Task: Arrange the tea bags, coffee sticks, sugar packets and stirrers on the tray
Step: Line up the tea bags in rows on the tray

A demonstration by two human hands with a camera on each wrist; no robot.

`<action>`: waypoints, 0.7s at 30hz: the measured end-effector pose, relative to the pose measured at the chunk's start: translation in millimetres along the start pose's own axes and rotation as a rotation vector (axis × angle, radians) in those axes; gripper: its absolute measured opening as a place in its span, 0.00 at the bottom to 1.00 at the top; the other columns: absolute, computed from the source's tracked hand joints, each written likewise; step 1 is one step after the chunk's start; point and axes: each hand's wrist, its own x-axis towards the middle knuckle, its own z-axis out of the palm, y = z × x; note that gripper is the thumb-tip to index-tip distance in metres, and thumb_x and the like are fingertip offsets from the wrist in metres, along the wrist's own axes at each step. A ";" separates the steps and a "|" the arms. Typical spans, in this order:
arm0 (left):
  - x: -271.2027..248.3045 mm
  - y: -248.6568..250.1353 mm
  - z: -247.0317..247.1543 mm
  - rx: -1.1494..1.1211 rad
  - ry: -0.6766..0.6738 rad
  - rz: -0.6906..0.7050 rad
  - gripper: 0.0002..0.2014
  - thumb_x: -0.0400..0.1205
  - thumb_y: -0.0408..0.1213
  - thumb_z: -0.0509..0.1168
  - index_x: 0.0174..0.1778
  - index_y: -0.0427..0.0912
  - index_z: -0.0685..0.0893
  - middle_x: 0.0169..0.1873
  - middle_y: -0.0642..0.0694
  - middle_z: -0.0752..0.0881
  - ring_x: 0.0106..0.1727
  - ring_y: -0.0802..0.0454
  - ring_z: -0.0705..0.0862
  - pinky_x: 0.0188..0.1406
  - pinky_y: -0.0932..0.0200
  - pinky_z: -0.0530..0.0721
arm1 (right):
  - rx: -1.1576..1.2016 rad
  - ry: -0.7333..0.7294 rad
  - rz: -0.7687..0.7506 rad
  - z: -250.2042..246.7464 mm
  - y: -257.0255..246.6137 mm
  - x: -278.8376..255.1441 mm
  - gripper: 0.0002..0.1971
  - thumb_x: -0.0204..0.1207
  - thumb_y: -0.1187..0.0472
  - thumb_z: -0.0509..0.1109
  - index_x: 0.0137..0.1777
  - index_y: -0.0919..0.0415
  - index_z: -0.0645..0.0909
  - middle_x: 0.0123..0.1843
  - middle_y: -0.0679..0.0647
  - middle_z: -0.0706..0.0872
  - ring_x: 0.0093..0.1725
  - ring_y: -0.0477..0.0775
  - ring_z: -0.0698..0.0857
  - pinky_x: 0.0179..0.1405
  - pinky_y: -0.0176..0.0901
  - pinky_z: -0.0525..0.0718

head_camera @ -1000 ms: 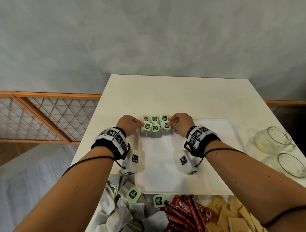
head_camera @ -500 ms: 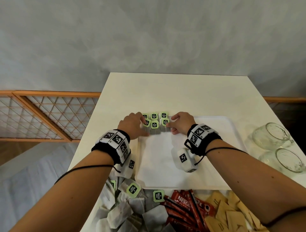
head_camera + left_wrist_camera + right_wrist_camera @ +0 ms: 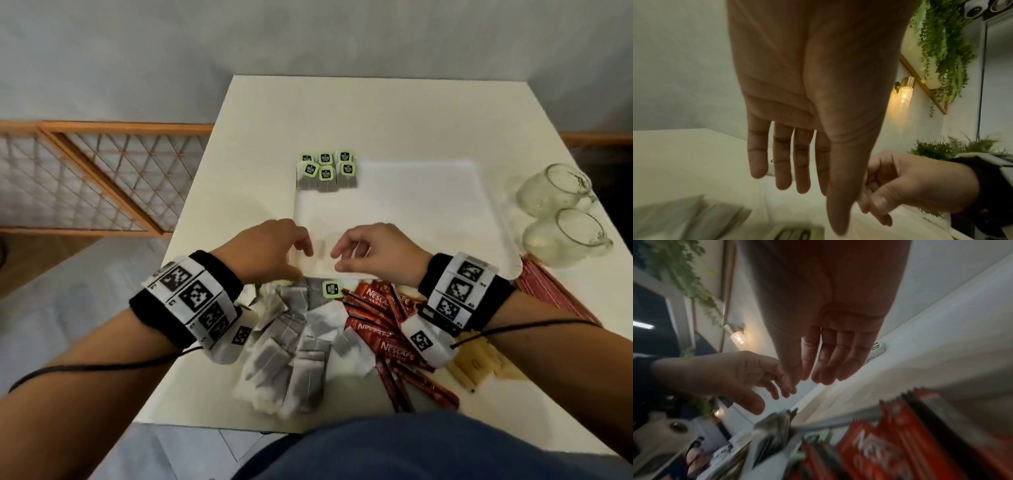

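Two rows of green-tagged tea bags (image 3: 326,171) lie in the far left corner of the white tray (image 3: 411,212). My left hand (image 3: 301,257) and right hand (image 3: 339,258) hover close together over the tray's near edge, both empty with relaxed fingers. In the left wrist view, the left hand's fingers (image 3: 782,170) hang straight. Just under the hands lies a loose pile of tea bags (image 3: 294,342), with one green tag (image 3: 331,289) on top. Red coffee sticks (image 3: 380,329) lie beside the pile, and brown sugar packets (image 3: 479,366) lie further right. Red striped stirrers (image 3: 555,294) lie beyond my right wrist.
Two clear glass cups (image 3: 561,219) lie on their sides right of the tray. The white table (image 3: 342,113) ends at a grey wall. A wooden lattice rail (image 3: 102,178) runs at the left, below table level.
Both hands have let go of the arranged tea bags and pulled back from the tray's far left corner to its near edge. The head view has tilted down.
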 end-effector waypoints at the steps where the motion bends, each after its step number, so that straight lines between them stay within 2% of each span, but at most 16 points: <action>1: -5.2 -2.0 6.9 0.016 -0.019 -0.001 0.23 0.71 0.47 0.79 0.60 0.54 0.82 0.55 0.53 0.79 0.55 0.53 0.79 0.57 0.51 0.80 | -0.035 -0.046 -0.019 5.1 -1.4 -6.9 0.12 0.67 0.53 0.82 0.49 0.52 0.89 0.43 0.45 0.88 0.35 0.37 0.80 0.41 0.34 0.80; 4: -15.0 -5.2 21.6 0.097 -0.061 -0.007 0.31 0.67 0.48 0.80 0.65 0.56 0.78 0.59 0.51 0.78 0.60 0.49 0.76 0.59 0.49 0.78 | -0.218 -0.169 -0.100 18.8 -8.7 -19.7 0.17 0.66 0.46 0.81 0.53 0.50 0.88 0.47 0.46 0.84 0.42 0.38 0.79 0.46 0.38 0.78; 6: -18.0 -4.1 28.0 0.166 -0.054 -0.010 0.33 0.66 0.48 0.81 0.66 0.56 0.77 0.59 0.51 0.78 0.60 0.48 0.76 0.57 0.48 0.79 | -0.366 -0.246 -0.119 27.3 -13.4 -23.4 0.21 0.66 0.41 0.79 0.56 0.48 0.86 0.51 0.48 0.81 0.48 0.44 0.79 0.48 0.42 0.78; 9: -19.3 -1.2 35.1 0.244 -0.024 -0.006 0.31 0.65 0.51 0.80 0.63 0.59 0.78 0.58 0.52 0.79 0.59 0.48 0.76 0.55 0.47 0.81 | -0.501 -0.315 -0.107 37.2 -15.6 -24.3 0.21 0.67 0.42 0.78 0.58 0.49 0.85 0.53 0.49 0.78 0.51 0.49 0.79 0.48 0.46 0.79; 12: -17.3 -0.4 37.5 0.234 0.005 -0.017 0.27 0.66 0.50 0.79 0.61 0.58 0.80 0.56 0.53 0.80 0.60 0.49 0.76 0.54 0.51 0.78 | -0.511 -0.285 -0.103 40.4 -14.6 -25.5 0.19 0.67 0.46 0.79 0.56 0.51 0.84 0.51 0.47 0.76 0.52 0.50 0.80 0.49 0.44 0.79; 15: -14.5 -2.0 38.8 0.199 0.006 -0.041 0.29 0.66 0.53 0.79 0.61 0.54 0.80 0.55 0.52 0.83 0.59 0.49 0.77 0.56 0.52 0.75 | -0.514 -0.278 -0.081 38.8 -14.5 -25.0 0.19 0.67 0.46 0.80 0.56 0.52 0.84 0.50 0.46 0.76 0.51 0.50 0.80 0.49 0.45 0.80; 19: -11.5 -2.4 39.8 0.193 0.020 -0.039 0.22 0.70 0.55 0.76 0.56 0.53 0.81 0.53 0.52 0.84 0.59 0.48 0.78 0.55 0.54 0.68 | -0.490 -0.280 -0.077 35.6 -13.6 -24.1 0.12 0.69 0.51 0.80 0.49 0.53 0.85 0.47 0.45 0.77 0.48 0.48 0.80 0.47 0.43 0.77; 21: -10.8 -2.0 37.5 0.176 0.013 -0.027 0.21 0.71 0.55 0.75 0.56 0.52 0.82 0.54 0.51 0.83 0.60 0.48 0.77 0.56 0.54 0.69 | -0.401 -0.251 -0.072 30.2 -14.3 -24.8 0.10 0.69 0.54 0.80 0.47 0.54 0.86 0.46 0.45 0.80 0.47 0.46 0.80 0.45 0.41 0.76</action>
